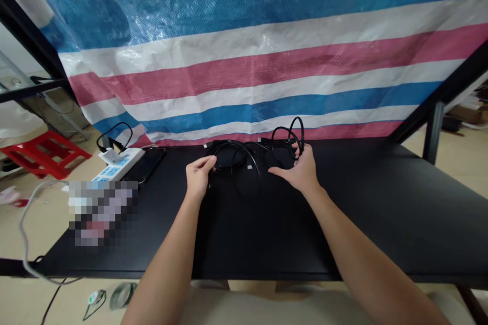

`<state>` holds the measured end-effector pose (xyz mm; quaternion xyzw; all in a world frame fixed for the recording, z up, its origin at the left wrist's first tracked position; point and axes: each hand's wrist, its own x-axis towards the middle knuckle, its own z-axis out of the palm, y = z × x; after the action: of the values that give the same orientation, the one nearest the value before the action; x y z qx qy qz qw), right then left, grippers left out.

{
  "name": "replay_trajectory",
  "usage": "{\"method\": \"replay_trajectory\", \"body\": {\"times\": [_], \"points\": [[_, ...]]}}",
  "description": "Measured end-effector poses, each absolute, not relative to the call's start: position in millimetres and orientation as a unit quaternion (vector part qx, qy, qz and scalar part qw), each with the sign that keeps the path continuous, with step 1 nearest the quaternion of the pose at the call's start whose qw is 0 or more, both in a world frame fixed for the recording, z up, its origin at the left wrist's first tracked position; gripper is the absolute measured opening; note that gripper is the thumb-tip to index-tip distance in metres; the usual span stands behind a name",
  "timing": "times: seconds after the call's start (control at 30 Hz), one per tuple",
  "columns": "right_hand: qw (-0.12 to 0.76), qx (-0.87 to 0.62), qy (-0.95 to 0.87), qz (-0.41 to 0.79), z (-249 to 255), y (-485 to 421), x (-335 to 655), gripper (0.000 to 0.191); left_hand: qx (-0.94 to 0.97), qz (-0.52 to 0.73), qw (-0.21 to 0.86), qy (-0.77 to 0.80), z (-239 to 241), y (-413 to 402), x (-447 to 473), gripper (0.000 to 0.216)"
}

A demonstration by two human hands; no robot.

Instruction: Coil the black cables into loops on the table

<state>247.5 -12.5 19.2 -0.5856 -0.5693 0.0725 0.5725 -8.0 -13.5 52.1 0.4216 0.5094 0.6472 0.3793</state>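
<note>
Two coils of thin black cable lie side by side toward the back of the black table. At the left coil (232,143), my left hand (198,175) is closed in a pinch at its near-left edge, with thumb and forefinger on the cable. My right hand (303,170) has its fingers curled round raised loops of the right black cable (297,121), while its thumb sticks out to the left. Between the coils, a small pale connector (249,167) rests on the table. Another light plug end (206,145) shows at the left coil's back edge.
On the table's left stand a white power strip (131,156) with a plugged-in adapter, a dark phone (150,165) and a blurred-out item (102,213). A striped plastic sheet (247,76) hangs behind. A red stool (46,155) stands on the floor at left.
</note>
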Motion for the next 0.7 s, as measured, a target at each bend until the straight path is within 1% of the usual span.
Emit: {"method": "replay_trajectory", "body": {"times": [0.03,0.1,0.13,0.17,0.23,0.3,0.37,0.43,0.5,0.6,0.7], "points": [[0.572,-0.591,-0.565,0.069,21.7,-13.4,244.3,0.057,0.426,0.647,0.381,0.505,52.2,-14.1,-7.3,0.024],[0.585,-0.599,-0.541,0.08,27.1,-15.1,238.9,0.041,0.434,0.644,0.382,0.501,52.6,-15.1,-6.1,0.022],[0.598,-0.6,-0.522,0.098,29.7,-15.6,236.8,0.036,0.439,0.641,0.383,0.5,52.9,-15.7,-5.4,0.021],[0.616,-0.598,-0.498,0.125,32.0,-15.9,235.0,0.035,0.445,0.636,0.384,0.499,53.2,-16.3,-4.7,0.02],[0.657,-0.577,-0.437,0.212,35.8,-15.8,231.8,0.04,0.457,0.623,0.393,0.499,53.6,-17.8,-3.1,0.021],[0.682,-0.526,-0.39,0.326,38.2,-15.3,228.6,0.048,0.467,0.61,0.405,0.496,53.6,-19.2,-0.8,0.025],[0.677,-0.467,-0.374,0.429,39.4,-15.3,224.7,0.057,0.474,0.599,0.414,0.496,52.8,-20.2,2.3,0.026],[0.648,-0.427,-0.382,0.501,39.4,-16.2,220.3,0.063,0.478,0.59,0.417,0.5,51.4,-20.9,6.6,0.025],[0.61,-0.406,-0.401,0.549,38.8,-18.3,215.5,0.067,0.482,0.58,0.414,0.51,49.7,-21.5,12.2,0.025],[0.56,-0.382,-0.448,0.583,38.5,-22.7,209.8,0.071,0.491,0.563,0.397,0.533,47.5,-23.4,22.0,0.028],[0.541,-0.35,-0.481,0.595,39.8,-26.9,208.1,0.072,0.508,0.558,0.35,0.555,46.0,-26.1,29.2,0.03]]}}
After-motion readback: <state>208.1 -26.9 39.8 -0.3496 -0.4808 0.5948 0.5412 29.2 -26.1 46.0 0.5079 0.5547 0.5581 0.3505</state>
